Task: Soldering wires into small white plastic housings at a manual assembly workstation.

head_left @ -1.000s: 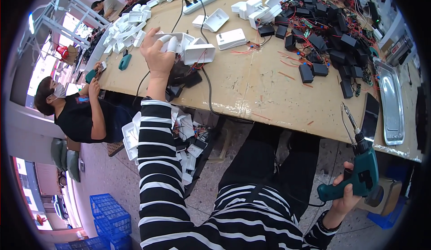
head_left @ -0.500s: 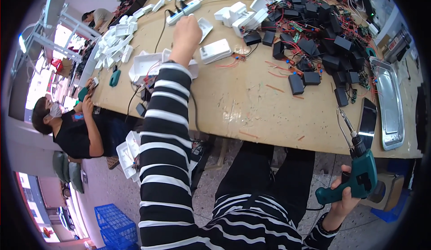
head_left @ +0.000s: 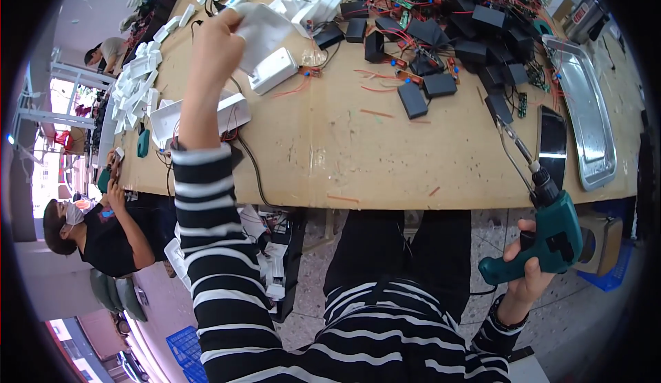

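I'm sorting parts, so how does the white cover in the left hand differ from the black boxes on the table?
The white cover is white, flat and held up by the left hand; the black boxes are black, blockier and lie loose on the table, many among red wires. Both look like plastic casings.

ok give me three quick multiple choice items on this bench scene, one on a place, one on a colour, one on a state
1. Where is the metal tray?
A. right end of the table
B. on the floor
C. on the person's lap

2. What colour is the power screwdriver?
A. yellow
B. teal green
C. red

3. What is the left hand doing?
A. resting flat and empty
B. gripping a white plastic housing
C. holding scissors

Key: 1 A, it lies by the table's right edge; 2 B, body is teal, held by the right hand; 3 B, fingers close on the raised white piece.
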### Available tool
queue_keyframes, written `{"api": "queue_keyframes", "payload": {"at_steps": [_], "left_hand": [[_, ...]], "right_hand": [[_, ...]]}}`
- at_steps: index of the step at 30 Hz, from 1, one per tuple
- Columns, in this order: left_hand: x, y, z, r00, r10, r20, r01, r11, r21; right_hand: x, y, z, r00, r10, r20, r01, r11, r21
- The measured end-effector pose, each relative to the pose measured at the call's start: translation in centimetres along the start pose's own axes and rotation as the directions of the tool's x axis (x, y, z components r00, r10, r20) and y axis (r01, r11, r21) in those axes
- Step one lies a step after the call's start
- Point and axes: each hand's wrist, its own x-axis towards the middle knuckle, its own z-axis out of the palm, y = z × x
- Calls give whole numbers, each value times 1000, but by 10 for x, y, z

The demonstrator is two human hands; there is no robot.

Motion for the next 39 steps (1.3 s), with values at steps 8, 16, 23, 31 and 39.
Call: {"api": "queue_keyframes", "payload": {"at_steps": [8, 16, 23, 31, 39], "left_hand": [[-131, 84, 90, 763, 594, 255, -522, 799, -298], [-92, 88, 94, 898, 424, 113, -314, 801, -509], [-8, 82, 134, 931, 32, 364, -12, 998, -56], [-6, 116, 138, 993, 77, 91, -31, 903, -428], [-8, 116, 82, 914, 67, -400, -405, 188, -895]], "right_hand": [[-13, -6, -1, 1000, -20, -7, 20, 999, 47], [-25, -11, -6, 999, -8, -53, 11, 998, 61], [-22, -5, -5, 997, -15, -71, 20, 997, 71], [-17, -1, -14, 997, 9, -83, -2, 996, 90], [-20, 11, -21, 998, 57, -40, -33, 892, 451]]}}
